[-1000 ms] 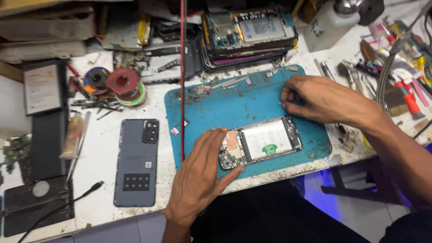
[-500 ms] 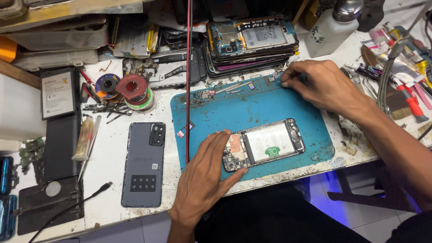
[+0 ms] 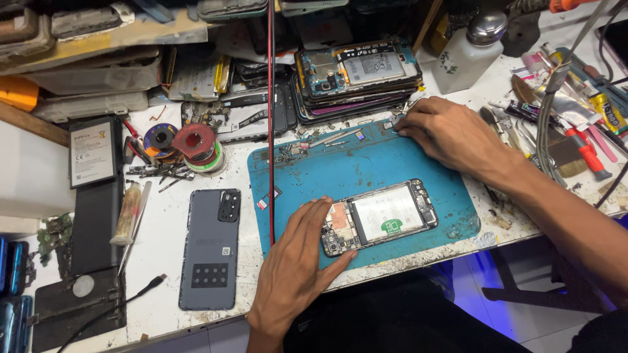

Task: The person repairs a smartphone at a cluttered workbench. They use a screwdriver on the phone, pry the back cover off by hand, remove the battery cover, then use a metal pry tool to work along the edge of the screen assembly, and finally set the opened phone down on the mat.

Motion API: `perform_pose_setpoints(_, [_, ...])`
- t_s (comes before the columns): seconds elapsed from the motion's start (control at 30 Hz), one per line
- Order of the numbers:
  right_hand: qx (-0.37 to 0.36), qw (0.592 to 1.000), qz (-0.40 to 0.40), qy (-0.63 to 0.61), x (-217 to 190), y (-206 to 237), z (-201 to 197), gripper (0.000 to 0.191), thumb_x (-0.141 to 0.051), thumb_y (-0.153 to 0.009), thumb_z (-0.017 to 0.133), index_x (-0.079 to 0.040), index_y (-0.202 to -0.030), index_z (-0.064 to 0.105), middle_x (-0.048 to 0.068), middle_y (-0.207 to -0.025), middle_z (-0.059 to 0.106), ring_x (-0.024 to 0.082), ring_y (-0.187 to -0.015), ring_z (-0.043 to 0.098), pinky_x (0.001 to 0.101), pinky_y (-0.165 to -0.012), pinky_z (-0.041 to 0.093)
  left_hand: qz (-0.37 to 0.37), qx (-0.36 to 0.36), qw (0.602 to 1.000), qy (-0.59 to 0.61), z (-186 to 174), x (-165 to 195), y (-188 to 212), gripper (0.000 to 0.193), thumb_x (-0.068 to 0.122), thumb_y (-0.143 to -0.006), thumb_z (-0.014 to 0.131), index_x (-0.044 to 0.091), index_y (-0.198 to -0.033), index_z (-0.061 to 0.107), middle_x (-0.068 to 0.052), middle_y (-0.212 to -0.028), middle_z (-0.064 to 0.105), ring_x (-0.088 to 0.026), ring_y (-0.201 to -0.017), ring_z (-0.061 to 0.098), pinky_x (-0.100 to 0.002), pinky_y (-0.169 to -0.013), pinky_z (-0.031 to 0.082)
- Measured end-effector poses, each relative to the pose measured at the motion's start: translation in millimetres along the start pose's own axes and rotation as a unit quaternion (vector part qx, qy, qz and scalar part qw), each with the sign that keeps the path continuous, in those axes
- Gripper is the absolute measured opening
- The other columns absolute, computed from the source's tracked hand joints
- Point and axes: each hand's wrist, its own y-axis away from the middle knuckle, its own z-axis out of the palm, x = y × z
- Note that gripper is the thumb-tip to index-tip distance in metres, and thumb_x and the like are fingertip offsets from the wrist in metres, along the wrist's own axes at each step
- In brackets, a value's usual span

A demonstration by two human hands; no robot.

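Observation:
An opened phone (image 3: 383,217) with its back cover off lies on a blue work mat (image 3: 366,167). My left hand (image 3: 297,261) rests flat on the mat, fingers spread, touching the phone's left end. At the mat's far right corner my right hand (image 3: 451,134) has its fingertips down on small loose parts; what it pinches, if anything, is hidden. A grey phone back cover (image 3: 212,248) lies on the white bench left of the mat.
A stack of opened phones (image 3: 356,75) stands behind the mat. Solder spools (image 3: 193,144), a battery (image 3: 91,151), a white pump bottle (image 3: 471,52), tools at right (image 3: 575,124) and a red cable (image 3: 270,117) hanging across the mat.
My right hand moved away from the phone to the far right corner of the mat. My left hand stayed on the phone's end. The view shifted slightly down.

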Motion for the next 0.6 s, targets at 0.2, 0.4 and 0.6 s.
perform_pose_setpoints(0.2, [-0.018, 0.999, 0.043, -0.023, -15, 13, -22, 0.023, -0.024, -0.093, 0.07, -0.004, -0.103, 0.074, 0.012, -0.094, 0.072, 0.028, -0.083, 0.069, 0.0413, -0.072, 0.057, 0.005, 0.0, 1.0, -0.008, 4, 4, 0, 0.079, 0.035, -0.083, 0.083, -0.007, -0.141, 0.047, -0.023, -0.138, 0.059, -0.039, -0.131, 0.054, -0.047, -0.103, 0.051])
perform_pose_setpoints(0.4, [-0.018, 0.991, 0.067, -0.113, -22, 56, -53, 0.021, -0.023, -0.084, 0.076, -0.008, -0.099, 0.076, 0.006, -0.082, 0.074, 0.02, -0.073, 0.071, 0.0348, -0.064, 0.056, 0.026, 0.0, 1.0, 0.011, 10, 9, -4, 0.079, 0.03, -0.078, 0.086, -0.005, -0.139, 0.05, -0.023, -0.138, 0.059, -0.039, -0.132, 0.054, -0.048, -0.106, 0.049])
perform_pose_setpoints(0.6, [0.044, 0.956, 0.099, -0.272, 11, 128, -94, 0.038, -0.012, -0.086, 0.077, -0.009, -0.123, 0.07, 0.01, -0.106, 0.077, 0.011, -0.1, 0.076, 0.028, -0.089, 0.061, 0.1, 0.095, 0.988, 0.062, -10, 33, -6, 0.063, 0.021, -0.084, 0.089, 0.0, -0.135, 0.058, -0.017, -0.137, 0.063, -0.033, -0.129, 0.064, -0.045, -0.11, 0.057])
